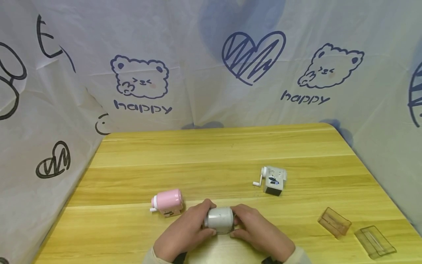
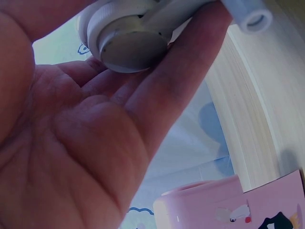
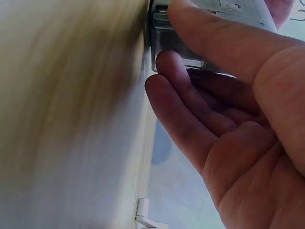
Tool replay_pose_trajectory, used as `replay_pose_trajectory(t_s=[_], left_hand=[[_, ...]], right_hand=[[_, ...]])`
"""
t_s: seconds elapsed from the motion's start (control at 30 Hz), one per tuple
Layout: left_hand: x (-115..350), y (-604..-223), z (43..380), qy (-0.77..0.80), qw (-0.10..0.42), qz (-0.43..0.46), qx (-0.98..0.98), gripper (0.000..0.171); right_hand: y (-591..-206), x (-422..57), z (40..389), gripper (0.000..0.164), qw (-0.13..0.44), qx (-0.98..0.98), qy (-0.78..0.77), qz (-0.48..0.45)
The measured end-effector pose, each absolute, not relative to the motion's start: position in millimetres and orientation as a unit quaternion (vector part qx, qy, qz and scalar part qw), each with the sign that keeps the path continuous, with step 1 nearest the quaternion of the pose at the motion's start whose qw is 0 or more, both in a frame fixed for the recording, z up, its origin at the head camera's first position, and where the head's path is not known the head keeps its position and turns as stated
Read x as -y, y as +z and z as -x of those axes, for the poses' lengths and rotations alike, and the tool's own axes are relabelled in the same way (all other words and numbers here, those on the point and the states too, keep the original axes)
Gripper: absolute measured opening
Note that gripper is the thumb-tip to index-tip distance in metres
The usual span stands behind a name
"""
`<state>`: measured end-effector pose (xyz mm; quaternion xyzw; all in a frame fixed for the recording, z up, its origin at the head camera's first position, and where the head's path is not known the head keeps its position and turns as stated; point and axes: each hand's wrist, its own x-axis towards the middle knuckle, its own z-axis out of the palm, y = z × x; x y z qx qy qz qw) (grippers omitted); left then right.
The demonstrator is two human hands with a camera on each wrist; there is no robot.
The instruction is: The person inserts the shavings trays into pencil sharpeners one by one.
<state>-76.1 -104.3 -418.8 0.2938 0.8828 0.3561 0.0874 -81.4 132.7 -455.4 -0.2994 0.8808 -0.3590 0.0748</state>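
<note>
A grey hand-crank pencil sharpener [image 1: 220,217] stands on the table between both hands. My left hand [image 1: 187,230] holds its left side, thumb at the front and fingers behind. In the left wrist view its round white crank hub [image 2: 133,50] sits close to those fingers. My right hand [image 1: 260,230] grips the opposite side. Beside the right fingertips, in the right wrist view, shows a clear drawer [image 3: 167,42] at the sharpener's end, partly covered by the thumb and fingers. A pink crank sharpener [image 1: 169,201] stands just left of the left hand.
A white crank sharpener [image 1: 275,179] stands behind and to the right of the hands. Two see-through drawers, one amber [image 1: 334,222] and one greyish [image 1: 375,242], lie at the right on the wooden table [image 1: 211,161]. A printed cloth [image 1: 197,84] hangs behind the table.
</note>
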Motion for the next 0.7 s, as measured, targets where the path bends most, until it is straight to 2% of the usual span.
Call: replay_pose_trajectory(t_s=[0.7], left_hand=[[104.1,-421.3,76.8,0.351,0.08,-0.294,-0.885,0.04]], right_hand=[[-456.7,-130.9,81.6,0.046,0.087,-0.88,-0.373,0.282]])
